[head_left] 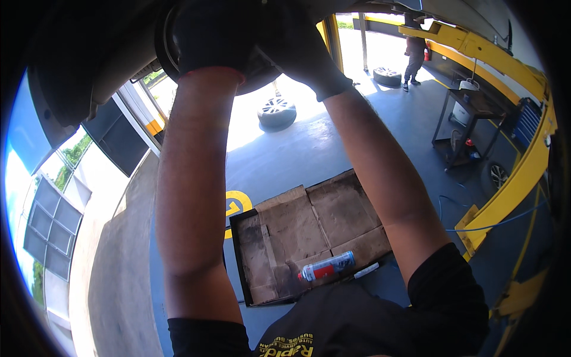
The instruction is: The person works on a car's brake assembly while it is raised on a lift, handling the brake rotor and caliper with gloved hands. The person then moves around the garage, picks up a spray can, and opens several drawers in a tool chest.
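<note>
My left hand (211,41), in a dark glove with a red cuff, is raised to a round dark car part (166,38) on the underside of the raised vehicle. My right hand (300,56), also in a dark glove, reaches up beside it to the same shadowed area. The fingers of both hands are lost in shadow, so their grip cannot be made out. Below my arms lies a cardboard-lined tray (285,226) holding a blue and red spray can (327,266) and a small light-coloured item (366,271).
Yellow lift arms (488,53) curve along the right. A metal cart (470,107), a tyre (495,175) and a blue hose (476,229) are on that side. Two wheels (276,112) (386,76) lie farther off, and another person (414,56) stands at the back.
</note>
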The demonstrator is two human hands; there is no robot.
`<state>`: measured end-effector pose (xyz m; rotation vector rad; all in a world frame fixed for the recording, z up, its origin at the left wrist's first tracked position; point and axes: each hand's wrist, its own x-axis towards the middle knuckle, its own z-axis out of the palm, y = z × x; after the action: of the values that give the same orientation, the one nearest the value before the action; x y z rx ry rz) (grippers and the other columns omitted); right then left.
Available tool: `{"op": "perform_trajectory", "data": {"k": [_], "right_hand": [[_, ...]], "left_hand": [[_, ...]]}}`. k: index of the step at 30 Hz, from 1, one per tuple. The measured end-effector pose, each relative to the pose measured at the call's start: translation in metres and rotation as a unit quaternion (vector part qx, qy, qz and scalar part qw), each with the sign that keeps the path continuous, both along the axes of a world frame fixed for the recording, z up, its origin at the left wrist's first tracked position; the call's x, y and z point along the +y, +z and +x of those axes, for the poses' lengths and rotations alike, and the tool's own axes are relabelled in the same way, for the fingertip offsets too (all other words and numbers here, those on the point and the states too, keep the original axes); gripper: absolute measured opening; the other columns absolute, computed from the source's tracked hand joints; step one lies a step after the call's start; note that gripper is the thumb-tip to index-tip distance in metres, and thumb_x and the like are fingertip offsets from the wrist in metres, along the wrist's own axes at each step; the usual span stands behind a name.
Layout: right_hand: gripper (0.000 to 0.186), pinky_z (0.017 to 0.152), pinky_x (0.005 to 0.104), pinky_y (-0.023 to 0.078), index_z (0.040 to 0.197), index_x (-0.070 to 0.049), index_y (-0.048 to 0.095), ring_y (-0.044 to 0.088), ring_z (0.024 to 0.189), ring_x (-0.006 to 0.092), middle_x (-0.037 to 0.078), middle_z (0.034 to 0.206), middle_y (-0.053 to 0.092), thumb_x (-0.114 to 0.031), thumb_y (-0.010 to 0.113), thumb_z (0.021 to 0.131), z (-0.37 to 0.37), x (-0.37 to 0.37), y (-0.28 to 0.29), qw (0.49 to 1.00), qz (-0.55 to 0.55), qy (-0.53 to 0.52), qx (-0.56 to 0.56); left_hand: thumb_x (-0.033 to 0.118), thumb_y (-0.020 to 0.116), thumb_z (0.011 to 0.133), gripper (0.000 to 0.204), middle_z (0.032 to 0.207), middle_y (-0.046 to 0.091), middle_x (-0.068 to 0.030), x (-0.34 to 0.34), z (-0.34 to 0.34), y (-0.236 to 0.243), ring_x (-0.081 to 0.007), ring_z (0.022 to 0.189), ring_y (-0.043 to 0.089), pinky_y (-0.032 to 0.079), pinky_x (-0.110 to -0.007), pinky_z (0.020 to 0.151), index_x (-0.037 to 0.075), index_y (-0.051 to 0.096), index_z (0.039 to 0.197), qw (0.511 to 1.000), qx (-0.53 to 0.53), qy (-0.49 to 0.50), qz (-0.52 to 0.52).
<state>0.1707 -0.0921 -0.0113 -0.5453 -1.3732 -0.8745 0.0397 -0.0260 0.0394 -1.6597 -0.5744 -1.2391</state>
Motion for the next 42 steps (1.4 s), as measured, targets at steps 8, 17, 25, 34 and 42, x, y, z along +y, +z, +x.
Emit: {"op": "perform_trajectory", "data": {"k": [8,17,25,34,42], "right_hand": [[0.068,0.118,0.0492,0.042,0.149,-0.002,0.049,0.044,0.146,0.0414,0.026,0.151,0.05,-0.03,0.074,0.092,0.048,-0.009,0.01,0.979,-0.116,0.0,-0.165],[0.047,0.107,0.0477,0.048,0.133,0.002,0.059,0.058,0.128,0.0421,0.028,0.137,0.059,-0.014,0.069,0.089,0.044,-0.009,0.004,0.975,-0.207,0.023,-0.074],[0.06,0.097,0.0434,0.054,0.138,0.0,0.054,0.065,0.117,0.0315,0.02,0.127,0.066,-0.018,0.081,0.088,0.035,-0.012,0.007,0.972,-0.204,0.078,-0.09],[0.092,0.111,0.0412,0.045,0.159,-0.006,0.032,0.047,0.139,0.0329,0.019,0.152,0.048,-0.031,0.086,0.09,0.069,0.028,-0.043,0.96,-0.273,-0.062,-0.033],[0.091,0.126,0.0449,0.035,0.16,-0.008,0.038,0.037,0.155,0.0401,0.019,0.167,0.038,-0.038,0.086,0.09,0.069,0.035,-0.036,0.923,-0.066,-0.332,-0.183]], "left_hand": [[0.026,0.061,0.099,0.029,0.102,0.078,-0.0182,-0.025,-0.019,0.032,-0.0319,0.1,0.076,0.059,-0.044,0.092,0.005,0.079,0.108,0.985,0.114,0.083,-0.102],[0.032,0.056,0.103,0.037,0.121,0.075,-0.0162,-0.057,-0.019,0.045,-0.0292,0.115,0.071,0.055,-0.041,0.102,0.008,0.076,0.123,0.973,0.173,0.041,-0.147],[0.042,0.051,0.106,0.048,0.14,0.069,-0.0125,-0.072,0.009,0.015,-0.0254,0.133,0.064,0.048,-0.039,0.114,0.011,0.071,0.137,0.968,0.13,0.151,-0.15],[0.024,0.049,0.107,0.047,0.147,0.064,-0.0101,-0.087,0.022,-0.013,-0.0274,0.133,0.063,0.046,-0.05,0.112,0.01,0.057,0.151,0.972,0.133,0.182,-0.06],[0.022,0.057,0.103,0.043,0.138,0.068,-0.0112,-0.074,0.035,-0.026,-0.0307,0.127,0.065,0.049,-0.05,0.107,0.009,0.06,0.144,0.986,0.054,0.138,-0.08]]}}
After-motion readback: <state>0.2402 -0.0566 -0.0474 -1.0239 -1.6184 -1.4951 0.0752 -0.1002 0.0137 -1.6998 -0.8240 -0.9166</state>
